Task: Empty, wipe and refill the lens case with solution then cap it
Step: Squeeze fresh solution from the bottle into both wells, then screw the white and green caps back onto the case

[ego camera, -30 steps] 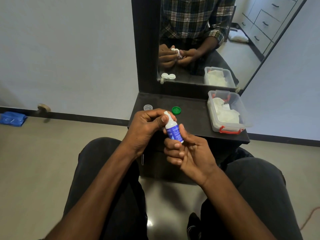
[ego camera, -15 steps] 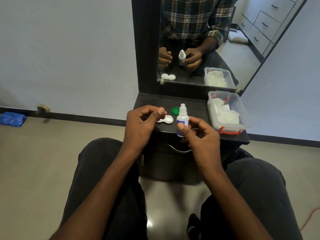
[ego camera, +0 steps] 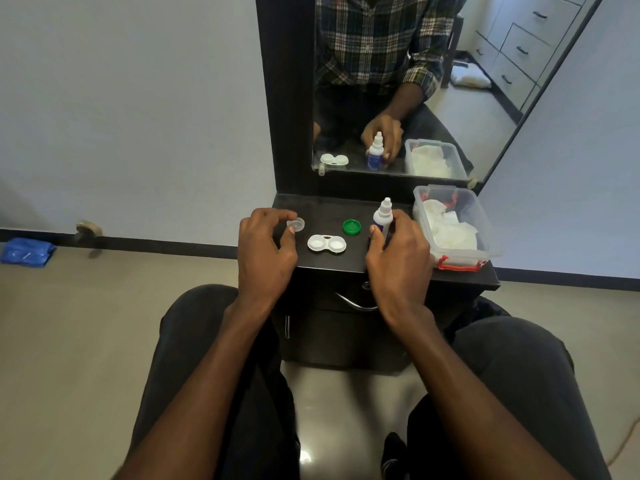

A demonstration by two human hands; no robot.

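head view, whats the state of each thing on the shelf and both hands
lens case: both wells uncapped, flat on shelf
clear cap: off, at left hand's fingertips
green cap: off, lying alone
solution bottle: upright, capped
plastic box: lidless, white tissues inside
left hand: reaching for clear cap
right hand: around bottle

We list, taking the lens case point(ego camera: 326, 243) as landmark: white, both wells uncapped, flat on the dark table point(ego camera: 332, 263). Left of it we find a clear cap point(ego camera: 296, 224), with our left hand point(ego camera: 266, 249) curled over it, fingertips touching its rim. Up and right of the case lies a green cap point(ego camera: 352, 226). Further right stands the solution bottle point(ego camera: 383, 215), upright, gripped by our right hand point(ego camera: 398, 258). Beyond that, a clear plastic box point(ego camera: 453, 226) with white tissues point(ego camera: 450, 230) and red clasps.
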